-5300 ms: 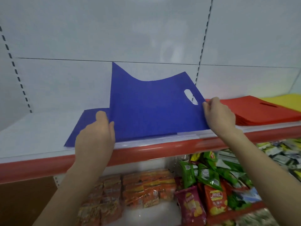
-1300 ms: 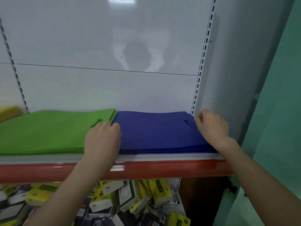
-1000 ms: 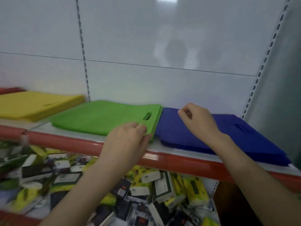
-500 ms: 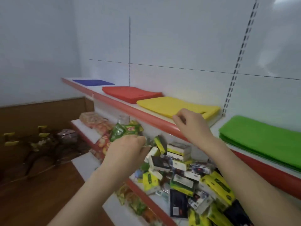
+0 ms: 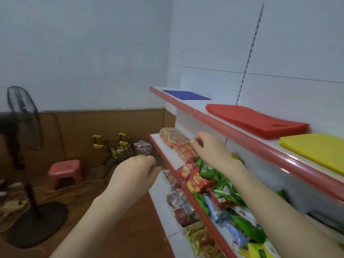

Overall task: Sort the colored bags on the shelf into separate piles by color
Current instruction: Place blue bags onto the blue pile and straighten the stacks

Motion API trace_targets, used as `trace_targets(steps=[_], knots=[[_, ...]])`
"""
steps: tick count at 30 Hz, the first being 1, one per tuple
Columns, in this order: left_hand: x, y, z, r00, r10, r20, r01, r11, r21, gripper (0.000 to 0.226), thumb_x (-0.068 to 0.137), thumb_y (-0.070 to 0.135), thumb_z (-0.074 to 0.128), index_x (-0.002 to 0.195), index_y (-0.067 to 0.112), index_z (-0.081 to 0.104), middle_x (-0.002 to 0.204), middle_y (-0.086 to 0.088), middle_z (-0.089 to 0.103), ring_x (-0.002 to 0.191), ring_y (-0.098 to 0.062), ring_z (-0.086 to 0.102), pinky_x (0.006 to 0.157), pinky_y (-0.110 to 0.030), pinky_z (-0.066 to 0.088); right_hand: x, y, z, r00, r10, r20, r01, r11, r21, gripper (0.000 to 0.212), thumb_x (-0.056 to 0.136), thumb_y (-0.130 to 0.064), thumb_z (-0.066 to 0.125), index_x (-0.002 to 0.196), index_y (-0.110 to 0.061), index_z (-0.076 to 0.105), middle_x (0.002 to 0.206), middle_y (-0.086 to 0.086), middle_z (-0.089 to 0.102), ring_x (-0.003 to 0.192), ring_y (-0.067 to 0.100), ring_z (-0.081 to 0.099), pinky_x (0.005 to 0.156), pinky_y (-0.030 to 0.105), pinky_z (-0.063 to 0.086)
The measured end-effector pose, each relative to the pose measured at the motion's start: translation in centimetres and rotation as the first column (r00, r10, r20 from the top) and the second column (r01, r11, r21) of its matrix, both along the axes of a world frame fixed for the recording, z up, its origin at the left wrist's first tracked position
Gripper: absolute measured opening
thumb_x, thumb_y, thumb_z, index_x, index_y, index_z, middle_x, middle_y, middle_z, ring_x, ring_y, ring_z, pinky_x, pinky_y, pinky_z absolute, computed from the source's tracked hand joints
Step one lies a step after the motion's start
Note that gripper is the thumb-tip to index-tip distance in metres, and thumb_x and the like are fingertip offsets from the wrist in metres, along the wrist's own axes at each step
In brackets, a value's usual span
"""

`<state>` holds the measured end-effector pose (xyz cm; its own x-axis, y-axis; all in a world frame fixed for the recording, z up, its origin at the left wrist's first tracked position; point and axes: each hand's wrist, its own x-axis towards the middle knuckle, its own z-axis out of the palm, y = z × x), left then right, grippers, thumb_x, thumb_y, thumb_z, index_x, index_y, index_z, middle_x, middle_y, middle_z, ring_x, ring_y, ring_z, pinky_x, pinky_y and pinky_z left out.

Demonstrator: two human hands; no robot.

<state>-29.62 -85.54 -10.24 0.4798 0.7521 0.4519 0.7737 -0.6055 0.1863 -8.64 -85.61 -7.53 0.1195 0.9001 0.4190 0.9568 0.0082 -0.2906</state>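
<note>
Three bag piles [image 5: 187, 95] [image 5: 256, 119] [image 5: 316, 151], one stool [image 5: 65, 167]

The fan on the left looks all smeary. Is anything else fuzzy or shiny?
Head view: the fan is smeared, apparently by motion blur. Head view: the snack packets at the bottom are soft too. Head view: the red shelf edge carries a bright glare streak further right.
</note>
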Motion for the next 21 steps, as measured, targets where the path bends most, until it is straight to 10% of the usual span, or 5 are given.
trace_targets(steps=[21], knots=[[-1.3, 39.7, 2.0, 0.997, 0.053, 0.051, -0.052, 0.999, -0.017, 0.026, 0.095, 0.038, 0.043, 0.102, 0.019, 0.06, 0.085, 0.008, 0.054, 0.076, -0.007, 0.051, 0.061, -0.016, 0.039, -2.3, 41.9, 1.5, 0.994, 0.109, -0.004, -0.109, 0.994, -0.006, 0.027, 0.098, -0.031, 0.042, 0.104, -0.012, 0.06, 0.093, 0.002, 0.064, 0.085, 0.015, 0.059, 0.073, 0.03, 0.05]])
